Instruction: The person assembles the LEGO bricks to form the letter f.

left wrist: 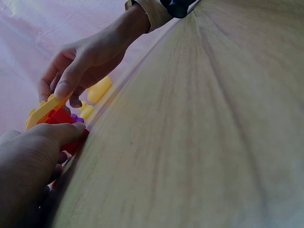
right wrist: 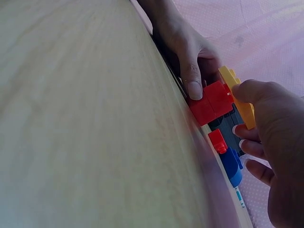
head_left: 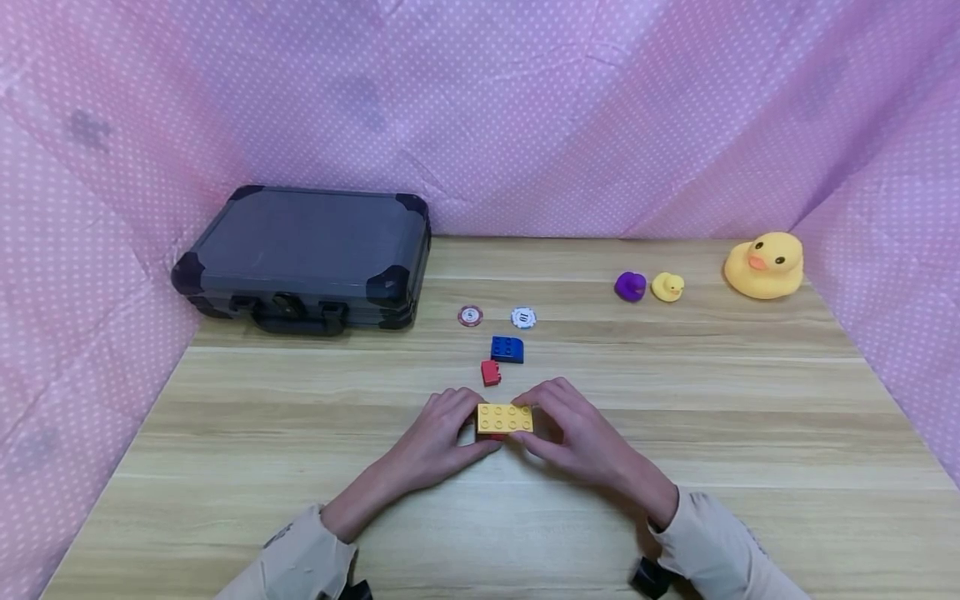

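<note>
My left hand (head_left: 441, 440) holds a stack of red toy bricks (right wrist: 211, 103) low at the table, its thumb along the near side. Over the stack, my right hand (head_left: 581, 435) pinches a yellow brick (head_left: 497, 418) between thumb and fingers. The yellow brick has two rows of studs and covers most of the red stack in the head view. In the right wrist view it leans against the studs of the upper red brick, tilted. Just beyond the hands lie a small red brick (head_left: 491, 372) and a blue brick (head_left: 507, 349) with a rounded end.
A grey case (head_left: 307, 242) with black corners stands at the back left. Behind the blue brick lie a red-rimmed chip (head_left: 470, 315) and a white chip (head_left: 523, 317). A purple duck (head_left: 630, 287), a small yellow duck (head_left: 667, 287) and a big yellow duck (head_left: 765, 267) sit back right.
</note>
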`<state>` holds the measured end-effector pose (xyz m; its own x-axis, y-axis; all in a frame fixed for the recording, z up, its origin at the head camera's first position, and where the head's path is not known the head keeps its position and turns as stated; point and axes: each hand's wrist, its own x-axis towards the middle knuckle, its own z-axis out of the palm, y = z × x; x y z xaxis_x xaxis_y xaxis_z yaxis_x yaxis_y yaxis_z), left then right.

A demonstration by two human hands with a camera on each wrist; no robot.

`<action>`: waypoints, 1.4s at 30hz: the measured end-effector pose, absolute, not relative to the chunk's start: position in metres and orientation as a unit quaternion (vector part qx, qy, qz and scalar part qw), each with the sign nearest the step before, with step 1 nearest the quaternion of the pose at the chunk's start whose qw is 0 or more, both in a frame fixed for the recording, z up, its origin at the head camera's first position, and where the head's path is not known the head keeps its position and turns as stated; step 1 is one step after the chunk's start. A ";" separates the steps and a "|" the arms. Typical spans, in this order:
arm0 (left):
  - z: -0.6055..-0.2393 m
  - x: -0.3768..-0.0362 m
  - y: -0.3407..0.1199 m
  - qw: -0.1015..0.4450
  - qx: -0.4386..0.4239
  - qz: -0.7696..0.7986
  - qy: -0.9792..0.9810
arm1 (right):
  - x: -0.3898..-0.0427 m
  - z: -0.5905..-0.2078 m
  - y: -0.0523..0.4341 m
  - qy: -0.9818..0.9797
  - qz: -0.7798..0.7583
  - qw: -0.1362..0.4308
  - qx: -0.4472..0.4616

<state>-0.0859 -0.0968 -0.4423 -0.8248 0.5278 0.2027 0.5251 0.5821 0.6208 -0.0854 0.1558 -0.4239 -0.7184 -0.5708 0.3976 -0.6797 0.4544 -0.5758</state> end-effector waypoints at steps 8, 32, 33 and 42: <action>-0.442 -0.086 -0.097 0.004 0.295 0.349 0.889 | -0.085 -0.423 0.156 -0.853 0.366 0.072 0.366; -0.444 -0.085 -0.097 0.016 0.289 0.351 0.891 | -0.084 -0.416 0.157 -0.865 0.336 0.054 0.368; -0.444 -0.085 -0.097 0.016 0.288 0.351 0.891 | -0.084 -0.415 0.157 -0.866 0.334 0.053 0.368; -0.443 -0.085 -0.097 0.013 0.290 0.351 0.890 | -0.087 -0.413 0.156 -0.868 0.325 0.042 0.372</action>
